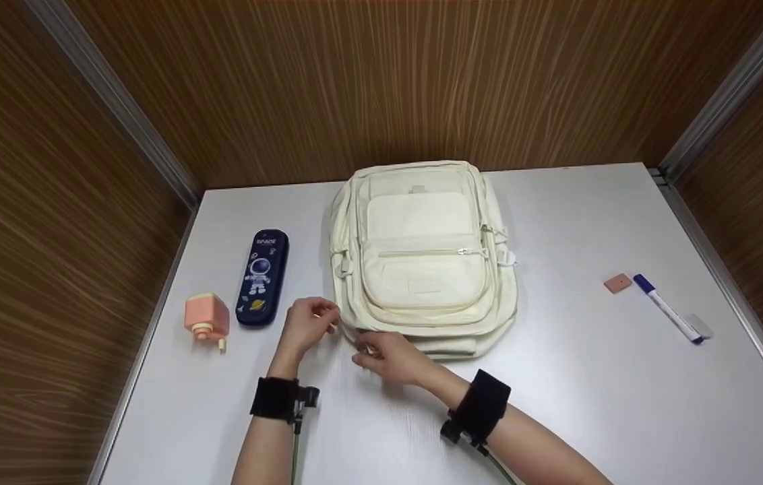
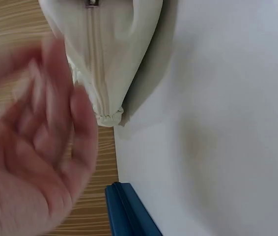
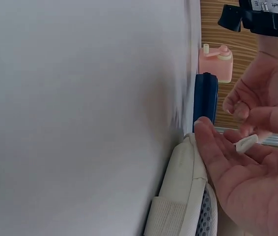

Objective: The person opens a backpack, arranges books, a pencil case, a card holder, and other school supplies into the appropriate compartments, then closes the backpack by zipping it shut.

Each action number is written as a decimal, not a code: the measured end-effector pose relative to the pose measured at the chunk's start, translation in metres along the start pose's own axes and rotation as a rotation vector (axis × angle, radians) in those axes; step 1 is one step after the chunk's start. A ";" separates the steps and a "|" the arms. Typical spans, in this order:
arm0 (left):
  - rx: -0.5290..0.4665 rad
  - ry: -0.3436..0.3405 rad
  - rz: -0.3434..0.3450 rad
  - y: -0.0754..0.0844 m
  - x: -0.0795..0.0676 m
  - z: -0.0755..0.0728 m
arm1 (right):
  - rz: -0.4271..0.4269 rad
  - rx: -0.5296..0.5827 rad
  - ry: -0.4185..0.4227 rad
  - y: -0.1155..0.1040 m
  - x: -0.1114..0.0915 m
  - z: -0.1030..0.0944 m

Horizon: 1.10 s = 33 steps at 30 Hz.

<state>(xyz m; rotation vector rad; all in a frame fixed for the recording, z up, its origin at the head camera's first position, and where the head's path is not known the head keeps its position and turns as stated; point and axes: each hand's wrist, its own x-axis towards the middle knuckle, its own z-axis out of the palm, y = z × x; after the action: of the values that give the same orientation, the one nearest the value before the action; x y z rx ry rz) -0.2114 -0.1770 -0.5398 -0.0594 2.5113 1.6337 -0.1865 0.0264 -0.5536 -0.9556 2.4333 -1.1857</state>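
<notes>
A cream backpack (image 1: 425, 269) lies front side up on the white table. My right hand (image 1: 391, 357) is at its lower left corner, fingers loosely bent. In the right wrist view, a small white tab (image 3: 247, 143) shows against the fingers of that hand, below the thumb; I cannot tell whether they grip it. Just left of the same corner, my left hand (image 1: 311, 323) hovers with loosely curled fingers and nothing in it. The left wrist view shows this hand blurred, beside the bag's zippered side (image 2: 97, 59).
To the left lie a dark blue pencil case (image 1: 262, 277) with an astronaut print and a pink pencil sharpener (image 1: 207, 316) with a crank. A pink eraser-like piece (image 1: 617, 283) and a white marker (image 1: 668, 308) with a blue cap are on the right. Wood-grain panels (image 1: 388, 87) enclose the table.
</notes>
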 end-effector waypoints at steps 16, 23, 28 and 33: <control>0.260 0.205 -0.190 -0.003 0.026 0.022 | 0.023 -0.082 0.107 0.003 0.001 0.002; 0.289 0.271 -0.163 -0.001 0.026 0.021 | -0.009 -0.062 0.113 0.006 -0.009 -0.012; 0.277 0.294 -0.145 -0.001 0.025 0.020 | -0.024 -0.024 0.104 0.011 -0.023 -0.026; 0.253 0.288 -0.138 -0.002 0.025 0.021 | 0.002 0.017 0.077 0.016 -0.037 -0.039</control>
<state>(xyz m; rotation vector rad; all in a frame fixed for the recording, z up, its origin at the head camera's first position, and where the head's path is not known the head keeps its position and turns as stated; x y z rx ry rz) -0.2338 -0.1575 -0.5537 -0.4596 2.8307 1.3259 -0.1856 0.0814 -0.5427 -0.9182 2.4781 -1.2629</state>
